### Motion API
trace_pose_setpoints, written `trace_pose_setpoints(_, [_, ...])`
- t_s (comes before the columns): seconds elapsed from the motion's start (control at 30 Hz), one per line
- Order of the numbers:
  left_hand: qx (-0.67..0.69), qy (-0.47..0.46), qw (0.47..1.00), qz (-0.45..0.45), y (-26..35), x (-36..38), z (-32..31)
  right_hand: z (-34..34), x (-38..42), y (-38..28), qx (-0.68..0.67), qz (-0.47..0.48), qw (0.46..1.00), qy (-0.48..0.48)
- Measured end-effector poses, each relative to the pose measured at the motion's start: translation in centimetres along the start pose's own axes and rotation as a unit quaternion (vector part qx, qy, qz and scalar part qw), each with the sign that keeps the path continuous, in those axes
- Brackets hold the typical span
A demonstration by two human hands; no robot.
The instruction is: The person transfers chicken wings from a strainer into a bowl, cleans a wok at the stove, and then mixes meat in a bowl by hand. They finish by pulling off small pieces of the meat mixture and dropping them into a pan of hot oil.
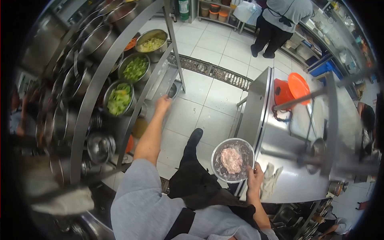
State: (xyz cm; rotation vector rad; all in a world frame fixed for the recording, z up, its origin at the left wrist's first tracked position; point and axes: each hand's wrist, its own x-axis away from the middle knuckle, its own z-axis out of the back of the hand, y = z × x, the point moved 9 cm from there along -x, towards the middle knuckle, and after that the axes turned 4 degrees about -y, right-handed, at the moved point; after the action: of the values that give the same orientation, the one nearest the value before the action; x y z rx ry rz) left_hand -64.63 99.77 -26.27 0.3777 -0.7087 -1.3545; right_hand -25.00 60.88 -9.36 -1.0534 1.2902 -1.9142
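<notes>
At R hand (255, 178), rnd metal bowl (218, 168)

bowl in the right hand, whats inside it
The bowl, gripped at its rim by the right hand, holds a pale pink lump, probably raw minced meat, with smears around it. The bottom directly under the lump is covered, so I can't tell what's there.

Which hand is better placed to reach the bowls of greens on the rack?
Likely the left hand: it is out beside the rack, closer to the greens. The right hand holds a bowl of pink mince by the counter. I can't tell whether the left grips anything.
</notes>
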Motion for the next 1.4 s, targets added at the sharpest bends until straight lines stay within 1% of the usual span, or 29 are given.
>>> trace_pose_setpoints(0.03, [-0.035, 0.03, 0.999, 0.019, -1.2, -3.5, 0.4, -0.9, -1.6, 0.4, 0.018, 0.015, 1.0, 0.0])
trace_pose_setpoints(0.1, [-0.11, 0.039, 0.992, 0.04, -3.7, -9.8, 0.0, -2.7, -4.3, 1.0, 0.025, -0.015, 0.999, 0.016])
trace_pose_setpoints(0.13, [-0.109, 0.074, 0.988, 0.078, -5.6, -12.4, 0.0, -3.5, -5.7, 0.8, 0.029, -0.033, 0.999, 0.026])
trace_pose_setpoints(0.17, [-0.109, 0.111, 0.981, 0.115, -7.4, -14.5, 0.1, -4.4, -7.0, 1.0, 0.058, -0.053, 0.997, 0.004])
trace_pose_setpoints(0.23, [-0.113, -0.009, 0.955, 0.273, -10.5, -18.1, -1.2, -6.4, -10.0, -0.4, 0.051, -0.062, 0.997, 0.006])
trace_pose_setpoints(0.27, [-0.115, -0.019, 0.958, 0.263, -9.5, -20.2, -1.8, -7.3, -11.5, -1.1, 0.039, -0.058, 0.998, 0.009])
trace_pose_setpoints(0.33, [-0.116, -0.017, 0.963, 0.241, -6.5, -25.3, -3.2, -7.5, -13.4, -1.8, 0.07, -0.057, 0.996, 0.029])
trace_pose_setpoints(0.43, [-0.1, -0.003, 0.971, 0.216, -2.8, -31.9, -5.1, -8.4, -15.5, -3.1, 0.091, -0.093, 0.991, 0.035])
trace_pose_setpoints(0.5, [-0.089, 0.013, 0.974, 0.207, -2.0, -34.2, -5.8, -7.7, -16.1, -3.0, 0.108, -0.077, 0.99, 0.045])
trace_pose_setpoints(0.6, [-0.074, 0.041, 0.974, 0.208, -1.9, -35.6, -5.4, -6.8, -16.2, -3.3, 0.126, -0.064, 0.988, 0.063])
trace_pose_setpoints(0.67, [-0.069, 0.065, 0.973, 0.209, -2.6, -36.4, -4.4, -6.3, -15.8, -2.5, 0.135, -0.092, 0.985, 0.052])
trace_pose_setpoints(0.7, [-0.067, 0.078, 0.973, 0.209, -3.1, -36.7, -4.0, -6.0, -15.7, -2.2, 0.146, -0.058, 0.986, 0.061])
trace_pose_setpoints(0.83, [-0.062, 0.124, 0.968, 0.209, -6.6, -36.2, -3.6, -5.7, -15.5, -1.7, 0.143, -0.034, 0.987, 0.06])
trace_pose_setpoints(0.9, [-0.067, 0.143, 0.963, 0.218, -9.8, -33.9, -3.8, -5.5, -14.8, -1.8, 0.161, -0.035, 0.984, 0.066])
trace_pose_setpoints(0.97, [-0.08, 0.166, 0.956, 0.229, -13.4, -30.7, -2.3, -4.9, -13.7, -1.2, 0.162, -0.036, 0.984, 0.063])
trace_pose_setpoints(1.03, [-0.078, 0.2, 0.951, 0.223, -14.4, -29.3, -0.7, -4.8, -13.3, -1.5, 0.157, -0.017, 0.985, 0.072])
trace_pose_setpoints(1.1, [-0.069, 0.228, 0.947, 0.215, -14.7, -27.6, -0.5, -4.2, -11.9, -1.9, 0.153, -0.041, 0.984, 0.078])
trace_pose_setpoints(1.23, [-0.052, 0.29, 0.935, 0.198, -15.3, -22.5, 1.3, -3.1, -8.1, -1.8, 0.137, -0.035, 0.984, 0.113])
trace_pose_setpoints(1.3, [-0.04, 0.315, 0.931, 0.18, -19.9, -24.5, 0.4, -1.8, -5.5, 0.8, 0.134, -0.045, 0.983, 0.115])
trace_pose_setpoints(1.33, [0.137, 0.265, 0.937, 0.181, -16.7, -20.8, -4.9, -1.3, -4.2, 1.1, 0.125, -0.035, 0.984, 0.123])
trace_pose_setpoints(1.37, [0.308, 0.202, 0.913, 0.174, -12.1, -15.4, -9.0, -0.8, -2.7, 1.8, 0.09, -0.053, 0.986, 0.131])
trace_pose_setpoints(1.4, [0.466, 0.127, 0.861, 0.161, -7.2, -13.0, -7.2, -0.4, -0.8, 2.6, 0.054, -0.072, 0.986, 0.139])
